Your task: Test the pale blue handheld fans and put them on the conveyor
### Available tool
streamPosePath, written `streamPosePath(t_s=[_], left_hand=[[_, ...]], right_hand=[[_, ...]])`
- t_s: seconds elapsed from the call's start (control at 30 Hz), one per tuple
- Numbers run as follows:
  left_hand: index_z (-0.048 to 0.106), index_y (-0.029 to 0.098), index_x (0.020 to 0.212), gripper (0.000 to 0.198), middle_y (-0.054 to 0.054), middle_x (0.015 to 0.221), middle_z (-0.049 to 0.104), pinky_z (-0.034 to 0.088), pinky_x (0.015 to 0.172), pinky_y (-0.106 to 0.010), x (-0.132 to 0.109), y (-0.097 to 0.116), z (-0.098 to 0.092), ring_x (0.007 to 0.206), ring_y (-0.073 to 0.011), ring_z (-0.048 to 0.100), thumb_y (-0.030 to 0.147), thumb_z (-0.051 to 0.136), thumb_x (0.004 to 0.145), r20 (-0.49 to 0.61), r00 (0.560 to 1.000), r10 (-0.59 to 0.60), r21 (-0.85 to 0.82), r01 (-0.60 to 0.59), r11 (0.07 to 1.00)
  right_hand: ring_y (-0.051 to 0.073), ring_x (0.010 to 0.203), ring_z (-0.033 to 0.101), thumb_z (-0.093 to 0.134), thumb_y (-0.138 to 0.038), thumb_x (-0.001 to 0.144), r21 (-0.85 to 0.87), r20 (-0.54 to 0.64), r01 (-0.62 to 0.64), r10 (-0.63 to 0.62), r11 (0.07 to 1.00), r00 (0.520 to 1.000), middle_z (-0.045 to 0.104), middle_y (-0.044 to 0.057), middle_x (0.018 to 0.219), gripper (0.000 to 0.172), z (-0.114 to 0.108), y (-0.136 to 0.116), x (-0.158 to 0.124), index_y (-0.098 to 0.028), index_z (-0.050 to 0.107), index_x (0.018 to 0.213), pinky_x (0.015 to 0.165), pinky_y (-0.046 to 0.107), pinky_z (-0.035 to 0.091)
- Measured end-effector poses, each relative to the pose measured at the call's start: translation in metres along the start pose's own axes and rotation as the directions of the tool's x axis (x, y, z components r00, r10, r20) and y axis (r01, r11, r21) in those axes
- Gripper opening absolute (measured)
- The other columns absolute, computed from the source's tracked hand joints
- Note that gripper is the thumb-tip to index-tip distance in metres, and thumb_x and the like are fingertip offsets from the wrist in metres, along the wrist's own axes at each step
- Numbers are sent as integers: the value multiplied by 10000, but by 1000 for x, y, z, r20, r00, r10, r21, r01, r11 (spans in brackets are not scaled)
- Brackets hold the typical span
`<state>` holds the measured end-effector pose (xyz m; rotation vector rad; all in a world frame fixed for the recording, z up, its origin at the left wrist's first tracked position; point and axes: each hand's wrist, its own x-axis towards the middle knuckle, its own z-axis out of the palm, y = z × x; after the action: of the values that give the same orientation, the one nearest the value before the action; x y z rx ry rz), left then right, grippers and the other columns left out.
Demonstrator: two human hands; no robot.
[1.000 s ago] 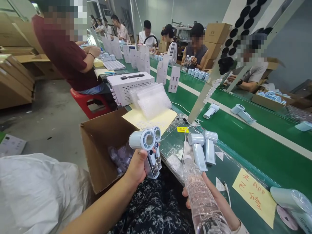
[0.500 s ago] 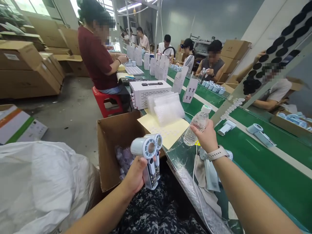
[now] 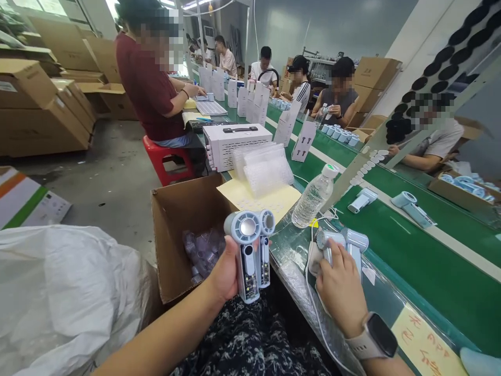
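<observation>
My left hand [image 3: 227,269] is wrapped round two light-blue handheld fans [image 3: 247,227], side by side with their round heads up. Electronic parts show in their open handles. At the bench edge my right hand [image 3: 341,284] has its fingers curled over another handheld fan [image 3: 331,238], lying on a pale cloth. One more light-blue fan [image 3: 357,241] lies right beside it. A clear water bottle [image 3: 313,197] with a green and white cap stands on the bench beyond my right hand, apart from it. A white cable [image 3: 309,279] runs down past that hand.
An open cardboard box [image 3: 172,250] with clear plastic pieces is left of my left hand. Bubble wrap [image 3: 266,169] lies on yellow paper [image 3: 230,194] before a white machine [image 3: 237,145]. More fans [image 3: 413,208] lie on the green belt [image 3: 391,235]. Several co-workers sit along it.
My right hand has let go of the water bottle, left it on the bench and moved down and nearer to the fan on the cloth. The left hand's fans have shifted slightly right.
</observation>
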<state>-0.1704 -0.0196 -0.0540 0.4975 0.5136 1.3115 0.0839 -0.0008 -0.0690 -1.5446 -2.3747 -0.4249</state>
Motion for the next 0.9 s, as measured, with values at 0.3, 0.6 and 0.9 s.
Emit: streamPosePath(t_s=[0.3,0.6,0.9], left_hand=[[581,142,626,711,-113,832,708,495,633,-275,11,-41,73,738,-209,655,851,559,669,231,957,-173,-53,190,980],[603,132,654,720,-21,599,592,460,588,-252,5,-65,102,516,-115,491,849,536,681,388,872,-299,18,317,948],[720,134,836,684,-46,710,644,461,690,-271,-7,-76,110,703,-179,573,787,654,647,395,815,-424,-42,477,878]], right_hand=[[317,1108,625,440,-364,948,462,4,-399,448,792,894,654,106,1242,211,-62,12,-39,-246,590,859,823,490,556],[193,697,661,514,-227,929,534,-135,-395,537,747,832,691,6,793,108,-110,-18,-50,-251,601,869,582,287,508],[173,775,580,582,-112,934,742,-308,23,310,670,899,600,37,841,112,-110,-52,-45,-214,626,944,698,301,472]])
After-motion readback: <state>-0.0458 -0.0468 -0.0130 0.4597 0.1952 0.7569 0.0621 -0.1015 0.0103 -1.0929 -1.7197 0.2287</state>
